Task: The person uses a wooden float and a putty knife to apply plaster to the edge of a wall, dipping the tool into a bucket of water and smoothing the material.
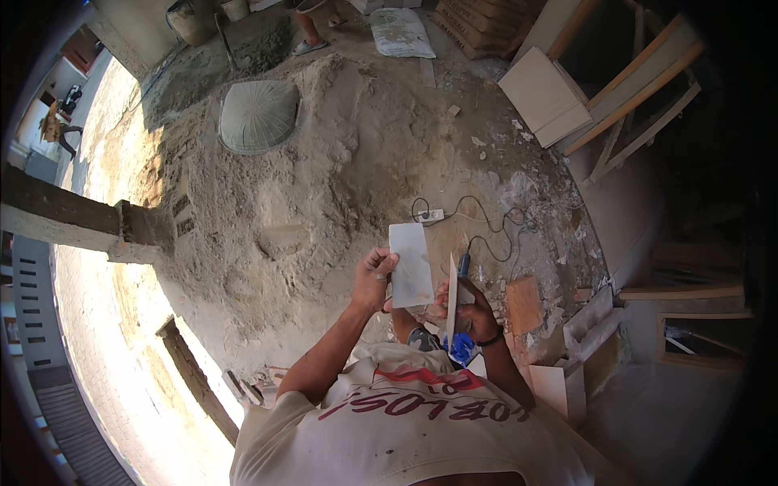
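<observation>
My left hand (374,279) is closed on a pale rectangular piece of tile (412,267), thumb on its face and fingers behind its left edge. My right hand (480,317) grips a second thin pale tile piece (451,304), seen almost edge-on. The two pieces are apart, side by side in front of my body. Just beyond the right hand shows the dark, blue-tinted end of a corded tool (463,263); whether that hand also touches it I cannot tell. Something bright blue (460,348) lies below the right hand, partly hidden.
A black cord (510,243) winds to a white socket block (429,215). A reddish brick-like block (524,304) and pale tile offcuts (590,320) lie to the right. Ahead spreads a sand heap (340,121) with a grey domed object (259,117). Tile boxes (545,95) stand far right; a person's leg (309,28) shows far off.
</observation>
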`<state>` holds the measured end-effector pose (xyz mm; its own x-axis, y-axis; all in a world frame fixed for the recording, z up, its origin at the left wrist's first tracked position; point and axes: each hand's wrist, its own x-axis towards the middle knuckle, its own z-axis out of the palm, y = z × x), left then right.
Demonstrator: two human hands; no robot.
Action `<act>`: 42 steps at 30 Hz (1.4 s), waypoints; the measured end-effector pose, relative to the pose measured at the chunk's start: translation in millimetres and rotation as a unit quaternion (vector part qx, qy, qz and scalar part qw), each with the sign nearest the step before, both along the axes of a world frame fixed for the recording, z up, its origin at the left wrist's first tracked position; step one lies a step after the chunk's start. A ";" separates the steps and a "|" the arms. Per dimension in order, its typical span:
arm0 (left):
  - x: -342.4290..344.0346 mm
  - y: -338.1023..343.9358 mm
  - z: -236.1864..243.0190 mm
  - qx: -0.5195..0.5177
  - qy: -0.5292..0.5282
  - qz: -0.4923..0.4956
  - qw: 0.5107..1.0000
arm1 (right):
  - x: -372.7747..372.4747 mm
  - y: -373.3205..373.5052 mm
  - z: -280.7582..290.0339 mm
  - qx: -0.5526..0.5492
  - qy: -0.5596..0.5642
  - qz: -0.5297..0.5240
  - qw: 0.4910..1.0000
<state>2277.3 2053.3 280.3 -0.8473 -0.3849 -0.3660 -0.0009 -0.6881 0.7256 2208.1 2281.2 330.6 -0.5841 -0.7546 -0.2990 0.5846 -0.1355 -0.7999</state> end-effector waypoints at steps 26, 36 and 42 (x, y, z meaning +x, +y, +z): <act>-362.7 -160.4 68.2 -0.061 0.003 -0.079 0.995 | -347.9 -162.7 59.7 0.165 0.261 -0.092 0.947; -463.2 -275.7 110.6 0.225 0.289 -0.159 0.917 | -457.0 -215.9 129.4 0.027 0.132 -0.164 0.977; -541.6 -312.0 108.6 0.244 0.295 -0.184 0.905 | -533.0 -259.8 132.4 0.049 0.124 -0.165 0.977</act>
<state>1735.7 1741.3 388.9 -0.9888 0.0493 0.1409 -0.0074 -0.9589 0.2836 1675.1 2021.4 463.0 -0.8542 -0.4885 -0.1783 0.3082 -0.1994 -0.9302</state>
